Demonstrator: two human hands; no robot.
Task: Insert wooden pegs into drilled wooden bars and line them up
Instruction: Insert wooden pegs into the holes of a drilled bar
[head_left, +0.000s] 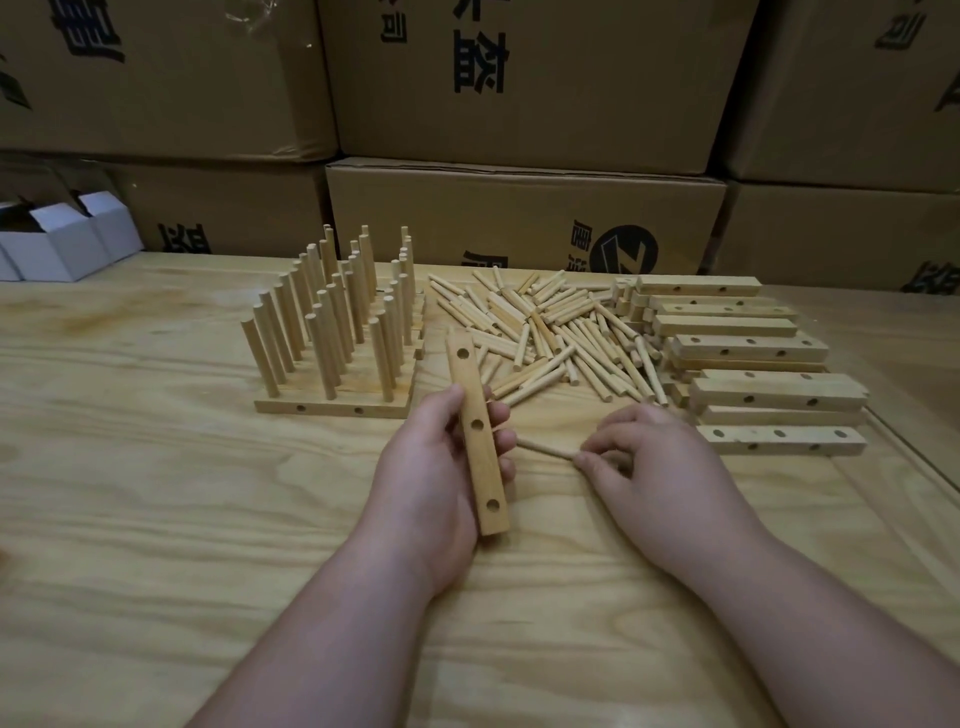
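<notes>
The left hand (434, 462) grips a pale drilled wooden bar (477, 436), while right fingers (597, 457) pinch a thin wooden peg (545, 450), probably next aiming it into the middle hole.

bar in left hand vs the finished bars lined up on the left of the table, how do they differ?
1. The bar in the left hand has three empty holes; the finished bars each carry upright pegs.
2. The held bar is gripped by the left hand and runs away from the person; the finished bars lie flat, side by side, crosswise on the table.
3. The right hand pinches a peg beside the held bar.

Both are the same pale drilled wood.
</notes>
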